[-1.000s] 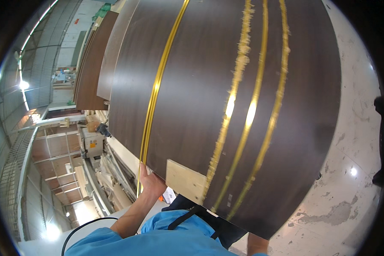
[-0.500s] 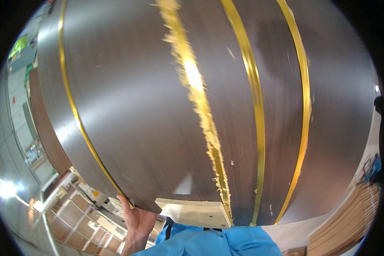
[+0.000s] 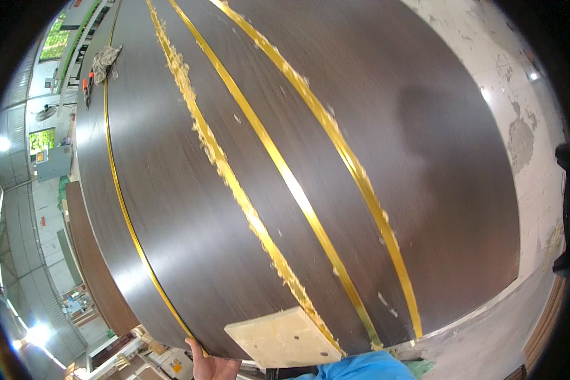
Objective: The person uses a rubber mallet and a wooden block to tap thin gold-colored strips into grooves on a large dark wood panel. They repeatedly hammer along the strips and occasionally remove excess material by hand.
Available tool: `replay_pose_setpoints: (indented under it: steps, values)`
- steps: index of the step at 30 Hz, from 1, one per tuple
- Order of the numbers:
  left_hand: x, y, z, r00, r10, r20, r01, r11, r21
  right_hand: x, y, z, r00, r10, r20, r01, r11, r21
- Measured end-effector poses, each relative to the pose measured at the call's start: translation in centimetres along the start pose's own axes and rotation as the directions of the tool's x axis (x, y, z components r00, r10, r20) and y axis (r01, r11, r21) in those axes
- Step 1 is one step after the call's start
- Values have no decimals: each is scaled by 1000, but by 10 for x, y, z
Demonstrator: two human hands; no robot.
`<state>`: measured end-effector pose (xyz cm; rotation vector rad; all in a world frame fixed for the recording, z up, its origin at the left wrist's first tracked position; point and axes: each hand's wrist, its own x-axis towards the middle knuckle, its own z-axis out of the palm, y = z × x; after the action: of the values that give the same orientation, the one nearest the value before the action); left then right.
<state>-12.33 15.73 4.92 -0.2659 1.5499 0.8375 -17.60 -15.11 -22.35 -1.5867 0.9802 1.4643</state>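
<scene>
A large dark brown wood-grain panel [image 3: 449,209] fills most of the head view, with several gold strips running lengthwise across it. One gold strip [image 3: 225,166] has ragged, flaky edges; another gold strip [image 3: 136,234] near the left side is thin and clean. My left hand [image 3: 214,366] is at the near left edge of the panel, thumb pressed on the rim beside the thin strip, its other fingers mostly hidden. A pale wooden board with small dark holes [image 3: 285,339] lies flat at the near edge. My right hand is out of view.
At the far left of the panel lie a crumpled grey cloth [image 3: 106,62] and an orange-handled tool [image 3: 87,83]. Another brown panel [image 3: 98,266] stands beyond the left side. A stained pale floor [image 3: 519,120] borders the right side.
The view has swung, so the strips slant more and the far end, cloth and floor now show. My left hand stays at the panel's edge, lower in the picture.
</scene>
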Motion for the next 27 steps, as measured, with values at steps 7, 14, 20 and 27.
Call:
replay_pose_setpoints:
  steps: [7, 14, 20, 27]
  values:
    - [-6, 4, 5, 999, 29, -24, -31, 995, -97, 19, -50, 51, 981, -117, 152, 91, 982, 165]
    - [-17, 7, 13, 999, 51, -13, -51, 997, 60, 2, -163, 141, 855, -254, 453, 2, 874, 486]
    - [-11, 11, 13, 998, 48, 45, -51, 996, 71, -43, -208, 206, 677, -377, 632, -231, 707, 669]
    - [-10, 13, 16, 1000, 7, 30, -8, 1000, 30, -77, -228, 219, 624, -472, 623, -299, 592, 748]
